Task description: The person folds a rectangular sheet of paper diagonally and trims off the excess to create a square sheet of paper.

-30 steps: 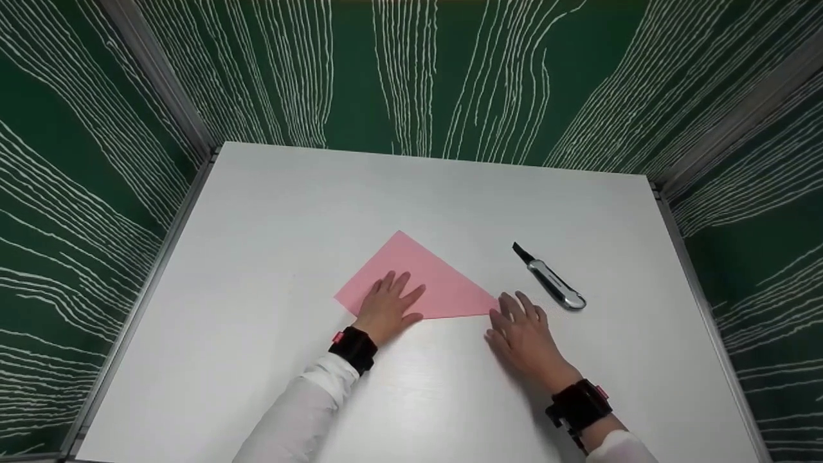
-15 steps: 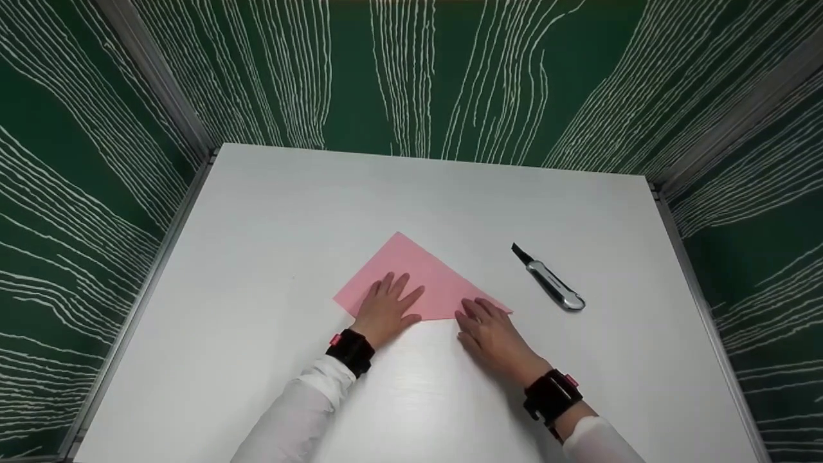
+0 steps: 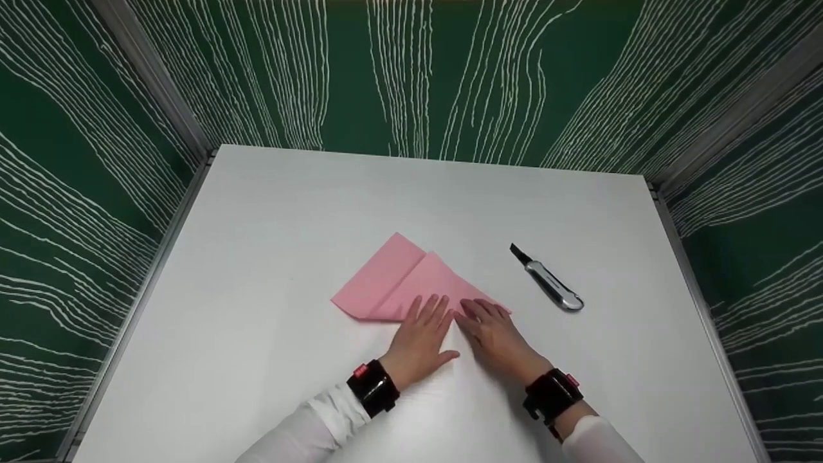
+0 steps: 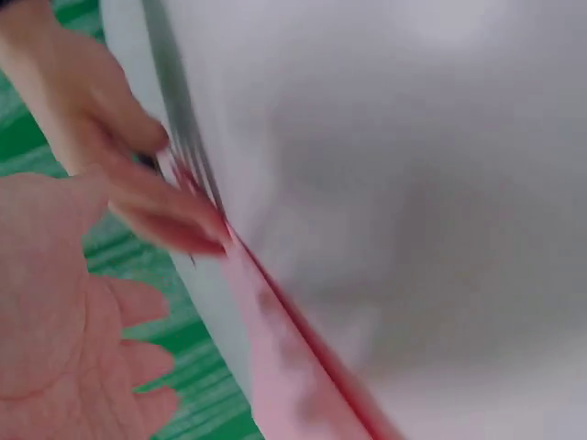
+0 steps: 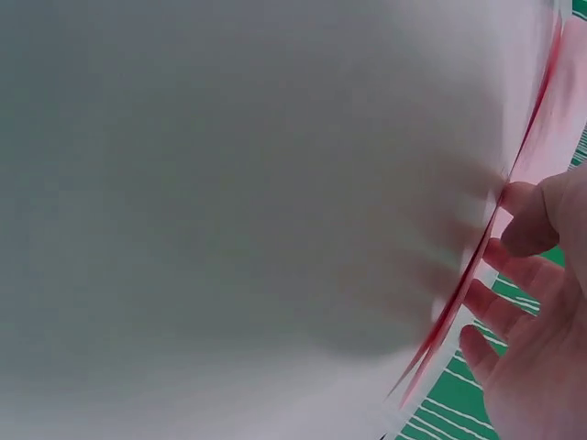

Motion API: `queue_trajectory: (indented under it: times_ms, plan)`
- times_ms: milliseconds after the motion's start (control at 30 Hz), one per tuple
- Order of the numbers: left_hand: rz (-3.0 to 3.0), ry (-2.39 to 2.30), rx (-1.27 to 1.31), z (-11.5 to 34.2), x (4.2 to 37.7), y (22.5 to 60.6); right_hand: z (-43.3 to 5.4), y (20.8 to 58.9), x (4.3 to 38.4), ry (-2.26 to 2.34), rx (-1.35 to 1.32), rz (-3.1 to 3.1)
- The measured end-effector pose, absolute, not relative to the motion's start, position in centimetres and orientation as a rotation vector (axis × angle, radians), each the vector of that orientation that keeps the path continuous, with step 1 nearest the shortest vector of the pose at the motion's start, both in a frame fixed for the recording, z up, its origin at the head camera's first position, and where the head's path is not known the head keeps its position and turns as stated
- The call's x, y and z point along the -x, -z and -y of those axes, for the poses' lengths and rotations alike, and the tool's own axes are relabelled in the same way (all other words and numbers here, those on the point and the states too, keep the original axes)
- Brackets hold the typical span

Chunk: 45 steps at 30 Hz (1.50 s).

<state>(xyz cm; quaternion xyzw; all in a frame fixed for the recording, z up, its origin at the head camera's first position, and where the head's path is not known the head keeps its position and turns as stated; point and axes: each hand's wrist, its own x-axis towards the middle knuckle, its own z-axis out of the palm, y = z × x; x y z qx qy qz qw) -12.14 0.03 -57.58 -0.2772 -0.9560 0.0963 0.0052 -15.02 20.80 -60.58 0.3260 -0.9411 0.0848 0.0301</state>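
A folded sheet of pink paper (image 3: 366, 283) lies on the white table, with a top flap (image 3: 424, 283) whose diagonal edge and peak stand out from the layer beneath. Over the sheet's near edge my left hand (image 3: 421, 341) reaches with straight fingers, their tips on the flap. Close beside it, the fingertips of my right hand (image 3: 501, 337) rest on the paper near its right corner, fingers slightly bent. In the right wrist view the fingers (image 5: 500, 312) lie along the paper's layered edge. Neither hand grips the sheet.
A utility knife (image 3: 553, 284) with a dark blade lies to the right of the paper, beyond the right hand. Green walls (image 3: 353, 77) with white wavy lines enclose the white table (image 3: 257, 225) at the back and sides.
My left hand has moved right, off the sheet's left part, toward the right hand. The paper's upper layer has lifted into a visible flap. The right hand slid left onto the paper, then stayed.
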Motion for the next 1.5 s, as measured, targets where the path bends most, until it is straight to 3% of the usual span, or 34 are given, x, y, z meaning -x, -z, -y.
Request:
queue_trajectory:
  times_ms: [167,433,1500]
  plan:
    - [3.063,-0.228,0.878,-0.9,10.5,59.3,-21.0,60.5,15.1,-0.174,-1.043,2.878]
    - [3.065,-0.142,0.776,-1.3,10.7,60.9,-21.3,60.9,15.3,-0.182,-1.116,2.787]
    - [3.371,0.458,0.533,1.7,11.8,58.5,-21.7,60.5,14.8,-0.192,-1.106,2.931]
